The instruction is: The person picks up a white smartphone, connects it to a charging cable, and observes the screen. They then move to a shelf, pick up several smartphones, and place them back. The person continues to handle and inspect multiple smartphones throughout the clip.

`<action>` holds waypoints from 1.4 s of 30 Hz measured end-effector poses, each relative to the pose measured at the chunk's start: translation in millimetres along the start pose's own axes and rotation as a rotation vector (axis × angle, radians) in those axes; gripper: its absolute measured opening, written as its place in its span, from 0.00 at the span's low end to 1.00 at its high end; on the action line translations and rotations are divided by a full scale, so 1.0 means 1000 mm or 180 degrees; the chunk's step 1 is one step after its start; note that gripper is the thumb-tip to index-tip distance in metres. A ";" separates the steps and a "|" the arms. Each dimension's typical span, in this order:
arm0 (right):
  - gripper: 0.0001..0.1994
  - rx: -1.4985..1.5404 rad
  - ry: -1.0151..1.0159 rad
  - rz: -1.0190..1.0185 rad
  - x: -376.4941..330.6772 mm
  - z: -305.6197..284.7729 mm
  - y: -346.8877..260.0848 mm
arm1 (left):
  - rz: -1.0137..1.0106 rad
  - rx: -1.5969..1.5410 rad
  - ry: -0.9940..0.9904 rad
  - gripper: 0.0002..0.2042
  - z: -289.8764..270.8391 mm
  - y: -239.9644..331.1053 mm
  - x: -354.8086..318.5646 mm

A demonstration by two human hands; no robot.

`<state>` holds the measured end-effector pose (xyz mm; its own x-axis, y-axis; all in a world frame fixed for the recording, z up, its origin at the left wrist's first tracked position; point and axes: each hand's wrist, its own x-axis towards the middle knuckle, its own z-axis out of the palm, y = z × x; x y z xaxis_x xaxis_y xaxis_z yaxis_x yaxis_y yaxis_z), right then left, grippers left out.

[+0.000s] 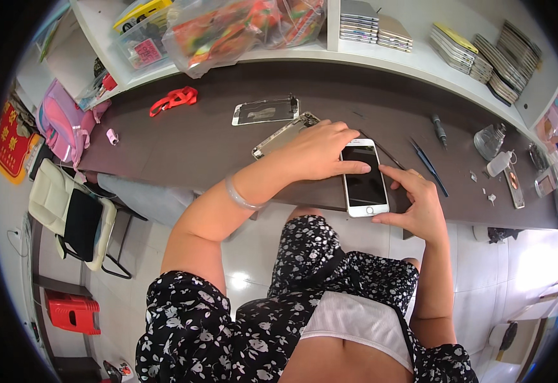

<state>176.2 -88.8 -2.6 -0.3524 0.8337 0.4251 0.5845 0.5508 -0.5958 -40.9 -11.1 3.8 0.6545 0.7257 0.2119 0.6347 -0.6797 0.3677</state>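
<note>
The left hand (pixel 320 150), thumb apart from fingers, touches the white phone (pixel 365 188) at far left. The right hand (pixel 422 201), similarly spread, touches its right edge.

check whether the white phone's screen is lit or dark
Dark: the white phone shows a plain black front, with no lit picture; whether it is powered on, I cannot tell.

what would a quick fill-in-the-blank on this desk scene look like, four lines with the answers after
The left grip has its thumb over the phone's ____.
The tweezers lie to the ____ of the phone.
The bracelet is on the ____ arm.
The strap on the desk is ____ in colour.

Missing words: screen; right; left; red.
</note>
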 end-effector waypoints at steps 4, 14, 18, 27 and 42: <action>0.34 0.0041 -0.0208 0.0099 0.000 -0.006 -0.005 | 0.0039 -0.0123 -0.0022 0.29 -0.004 0.003 0.003; 0.29 -0.0344 -0.0070 -0.0265 -0.001 -0.001 0.000 | 0.0275 -0.0417 0.0296 0.25 -0.002 -0.006 0.004; 0.29 -0.0401 -0.0059 -0.0342 -0.002 -0.003 0.001 | 0.0135 -0.0504 0.0233 0.27 -0.006 -0.002 0.003; 0.27 -0.0031 -0.0061 -0.0394 -0.006 -0.010 0.007 | 0.0610 -0.0355 -0.0573 0.49 -0.013 0.002 0.002; 0.24 0.0171 -0.0118 -0.0531 -0.012 -0.020 0.014 | 0.0734 -0.0381 -0.0675 0.49 -0.001 0.001 0.011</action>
<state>203.0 -91.3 -2.7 -0.4686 0.7308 0.4963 0.4761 0.6822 -0.5550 -33.0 -3.6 7.7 0.8542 0.5074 0.1133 0.4153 -0.7971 0.4384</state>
